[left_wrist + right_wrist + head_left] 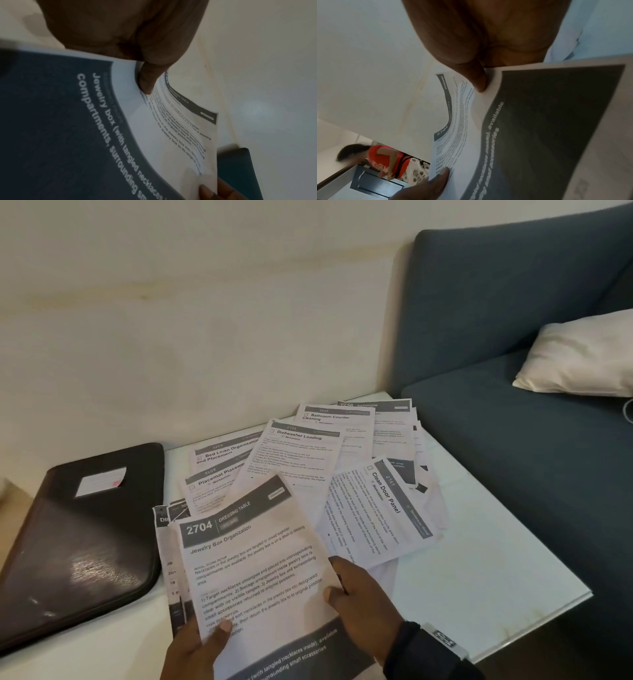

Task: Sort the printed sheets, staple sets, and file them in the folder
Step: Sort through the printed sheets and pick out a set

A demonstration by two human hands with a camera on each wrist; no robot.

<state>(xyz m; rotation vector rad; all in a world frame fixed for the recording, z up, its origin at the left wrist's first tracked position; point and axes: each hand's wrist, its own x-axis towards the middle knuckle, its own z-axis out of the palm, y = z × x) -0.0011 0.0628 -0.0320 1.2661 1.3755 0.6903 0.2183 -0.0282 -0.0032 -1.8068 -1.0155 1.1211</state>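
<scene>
the dark folder (78, 546) lies closed at 9 o'clock on the white table (479, 577), loose sheets (308, 460) fanned at 12, while left hand (195, 652) and right hand (363, 594) fingers pinch the jewelry box sheet (253, 563) near the front edge.

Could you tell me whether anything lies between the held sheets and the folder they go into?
Nothing visible blocks the way. The folder lies shut on the table, just left of the sheets gripped by the left hand and right hand; its closed cover must open first.
</scene>
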